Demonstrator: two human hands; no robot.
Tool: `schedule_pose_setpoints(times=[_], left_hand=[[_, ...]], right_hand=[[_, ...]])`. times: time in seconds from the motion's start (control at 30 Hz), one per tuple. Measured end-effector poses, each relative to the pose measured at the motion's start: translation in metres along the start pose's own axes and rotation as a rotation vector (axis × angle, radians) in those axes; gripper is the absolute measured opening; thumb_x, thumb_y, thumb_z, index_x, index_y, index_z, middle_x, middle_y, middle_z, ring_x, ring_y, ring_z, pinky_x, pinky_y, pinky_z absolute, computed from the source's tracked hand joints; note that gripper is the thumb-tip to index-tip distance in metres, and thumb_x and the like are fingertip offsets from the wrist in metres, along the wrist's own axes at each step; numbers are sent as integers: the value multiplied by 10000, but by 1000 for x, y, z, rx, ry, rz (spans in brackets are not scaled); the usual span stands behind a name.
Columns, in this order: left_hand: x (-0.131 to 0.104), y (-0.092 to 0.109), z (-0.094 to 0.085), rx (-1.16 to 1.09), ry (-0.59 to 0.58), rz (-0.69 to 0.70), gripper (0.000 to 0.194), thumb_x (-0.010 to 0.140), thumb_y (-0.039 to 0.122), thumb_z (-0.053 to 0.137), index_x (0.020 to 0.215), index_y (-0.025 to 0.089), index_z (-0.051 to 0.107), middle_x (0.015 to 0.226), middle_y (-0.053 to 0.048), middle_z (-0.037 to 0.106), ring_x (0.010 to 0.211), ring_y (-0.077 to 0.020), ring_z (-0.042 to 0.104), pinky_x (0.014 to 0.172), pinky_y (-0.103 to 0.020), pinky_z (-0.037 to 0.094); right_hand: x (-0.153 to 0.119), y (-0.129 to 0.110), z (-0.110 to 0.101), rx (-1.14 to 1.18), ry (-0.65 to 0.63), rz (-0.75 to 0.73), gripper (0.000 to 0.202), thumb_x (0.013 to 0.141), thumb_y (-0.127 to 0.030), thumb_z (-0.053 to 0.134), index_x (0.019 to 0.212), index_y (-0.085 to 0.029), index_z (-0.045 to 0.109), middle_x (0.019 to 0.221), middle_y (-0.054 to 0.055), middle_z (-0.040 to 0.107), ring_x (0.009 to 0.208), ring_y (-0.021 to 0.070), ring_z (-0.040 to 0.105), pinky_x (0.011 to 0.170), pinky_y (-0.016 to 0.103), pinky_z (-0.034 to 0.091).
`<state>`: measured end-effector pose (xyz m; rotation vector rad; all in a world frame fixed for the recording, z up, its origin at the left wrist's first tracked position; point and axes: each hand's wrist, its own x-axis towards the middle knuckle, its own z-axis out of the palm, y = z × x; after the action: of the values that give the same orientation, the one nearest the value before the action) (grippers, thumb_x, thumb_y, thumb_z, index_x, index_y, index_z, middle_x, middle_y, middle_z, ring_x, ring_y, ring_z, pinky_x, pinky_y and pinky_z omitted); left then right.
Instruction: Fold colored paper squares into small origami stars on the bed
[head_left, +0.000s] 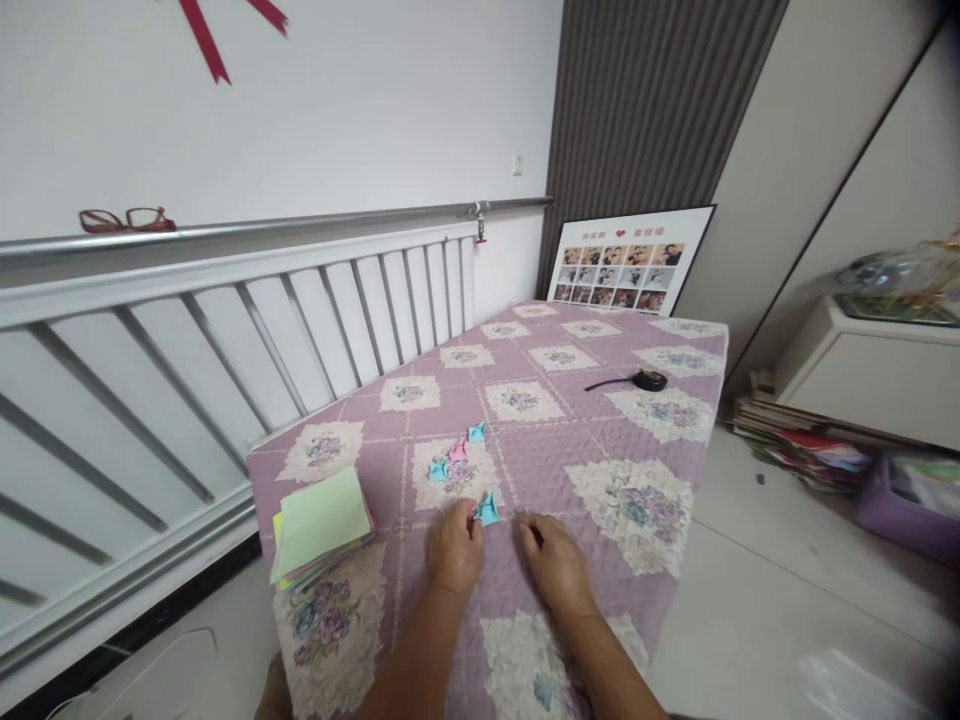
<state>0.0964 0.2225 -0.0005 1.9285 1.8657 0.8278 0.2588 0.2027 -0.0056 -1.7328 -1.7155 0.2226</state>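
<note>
My left hand (456, 548) pinches the edge of a small blue folded paper piece (488, 509), just above the flowered tablecloth. To the right of it, my right hand (556, 562) rests low over the cloth with its fingers curled in and nothing seen in them. Beyond the hands lie two more blue folded paper pieces (438, 470), with a pink folded paper piece (458, 451) between them. A stack of coloured paper sheets (324, 520), light green on top, sits left of my left hand.
A black tape measure (649, 380) with a strap lies at the far right of the purple tablecloth (525, 450). A white radiator (337, 320) runs along the left edge. Behind stands a photo board (626, 265). Books (802, 440) and a purple bin (911, 515) are on the floor at right.
</note>
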Motion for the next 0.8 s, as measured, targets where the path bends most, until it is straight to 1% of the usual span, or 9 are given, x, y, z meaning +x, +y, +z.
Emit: schedule_pose_setpoints(times=[0.1, 0.17, 0.23, 0.33, 0.43, 0.5, 0.57, 0.67, 0.8], left_hand=[[-5, -4, -1, -2, 25, -9, 345, 849, 110, 447, 1169, 190, 549, 1064, -44, 664, 988, -148, 600, 887, -251, 419], [-11, -7, -5, 12, 48, -15, 372, 836, 83, 415, 1174, 170, 544, 1105, -66, 641, 1043, -167, 571, 923, -279, 409], [-19, -12, -12, 35, 61, -11, 389, 812, 76, 421, 1169, 160, 553, 1148, -85, 613, 1099, -196, 534, 961, -317, 387], [-27, -21, -23, 82, 58, 9, 422, 786, 92, 467, 1192, 164, 553, 1241, -97, 557, 1192, -235, 459, 1032, -373, 314], [-26, -29, -29, 243, 31, 4, 402, 832, 172, 480, 1230, 190, 539, 1323, -93, 500, 1247, -251, 401, 1056, -403, 268], [-23, -32, -27, 361, 34, -5, 383, 871, 231, 465, 1247, 204, 531, 1355, -95, 474, 1267, -260, 377, 1056, -424, 255], [-20, -32, -23, 425, 65, -16, 381, 889, 253, 453, 1261, 208, 523, 1371, -103, 459, 1276, -271, 363, 1053, -449, 243], [-17, -32, -18, 457, 93, -23, 385, 891, 249, 453, 1267, 213, 524, 1369, -102, 462, 1265, -272, 372, 1051, -459, 232], [-15, -31, -15, 460, 76, -44, 390, 881, 246, 457, 1263, 229, 533, 1370, -93, 460, 1267, -276, 368, 1052, -460, 226]], right_hand=[[1, 0, 0, 9, 3, 4, 296, 864, -334, 404, 847, -195, 665, 853, 66, 690, 830, 205, 608, 767, 300, 408], [0, -1, -2, 11, 5, 5, 302, 864, -335, 398, 841, -193, 664, 846, 69, 689, 831, 208, 608, 770, 304, 410], [0, -2, -4, 14, 4, 6, 308, 866, -339, 393, 832, -194, 663, 842, 70, 689, 824, 210, 610, 765, 310, 412], [0, -3, -6, 26, -6, 13, 303, 868, -349, 397, 827, -203, 660, 847, 62, 691, 823, 210, 616, 755, 313, 419], [3, -4, -7, 40, -17, 21, 293, 866, -358, 406, 835, -212, 658, 866, 55, 694, 836, 212, 619, 756, 317, 424], [8, -4, -6, 48, -24, 21, 290, 865, -363, 411, 837, -214, 658, 876, 53, 695, 846, 215, 619, 764, 325, 425], [15, -5, -4, 57, -29, 21, 292, 865, -369, 412, 853, -213, 659, 890, 53, 695, 859, 217, 620, 778, 332, 427], [28, -6, 1, 74, -39, 19, 305, 863, -402, 423, 878, -212, 660, 903, 50, 697, 863, 215, 625, 778, 332, 435], [44, -9, 9, 96, -68, -5, 336, 864, -464, 431, 856, -218, 660, 853, 37, 698, 828, 207, 639, 738, 314, 453]])
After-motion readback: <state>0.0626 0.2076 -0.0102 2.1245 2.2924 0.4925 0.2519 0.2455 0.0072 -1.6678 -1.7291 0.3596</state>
